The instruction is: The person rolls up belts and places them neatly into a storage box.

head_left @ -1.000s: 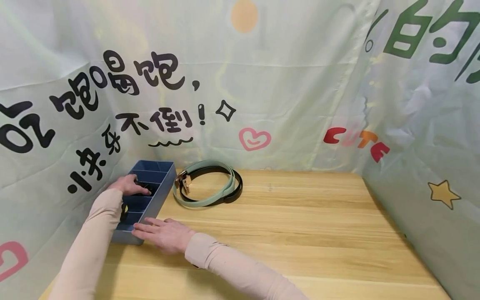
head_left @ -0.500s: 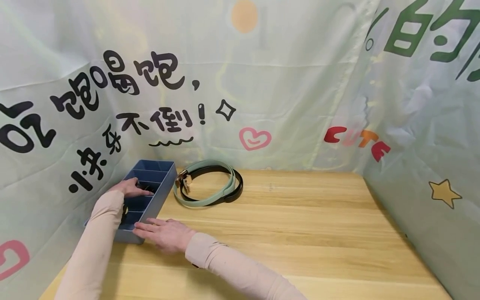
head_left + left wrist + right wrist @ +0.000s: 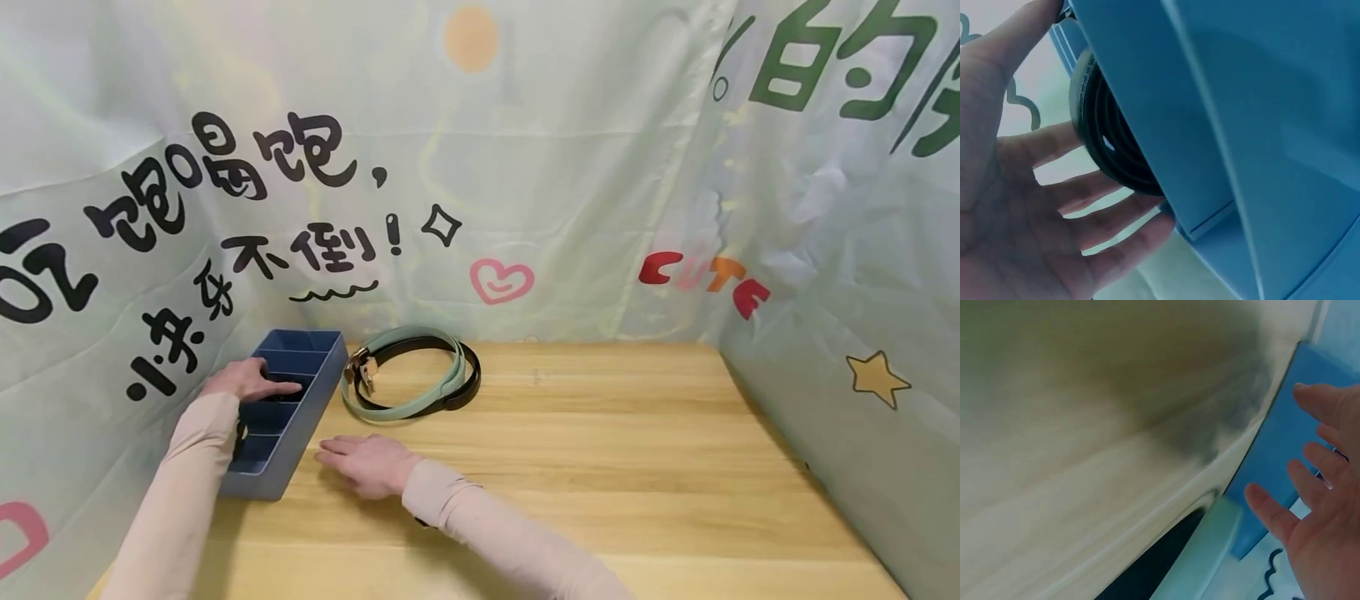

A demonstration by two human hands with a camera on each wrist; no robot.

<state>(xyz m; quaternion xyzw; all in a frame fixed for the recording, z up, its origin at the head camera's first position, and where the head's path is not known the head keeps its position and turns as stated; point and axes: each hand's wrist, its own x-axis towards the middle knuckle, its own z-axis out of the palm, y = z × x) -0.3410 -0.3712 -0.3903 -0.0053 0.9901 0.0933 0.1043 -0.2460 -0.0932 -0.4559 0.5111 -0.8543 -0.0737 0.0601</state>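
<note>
I seemed to be settling the black coil (image 3: 1116, 156) in the tray (image 3: 303, 425), my left hand (image 3: 238, 382) touching it with straight fingers, not clasping. The next move likely called for a gentle press; space was tight. My right hand (image 3: 371, 467) held nothing; the green belt (image 3: 438, 397) and black belt (image 3: 475, 379) lay alongside.

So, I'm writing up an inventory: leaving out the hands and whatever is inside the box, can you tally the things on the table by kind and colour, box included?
Green belt: 1
Black belt: 1
Blue box: 1
Total: 3
</note>
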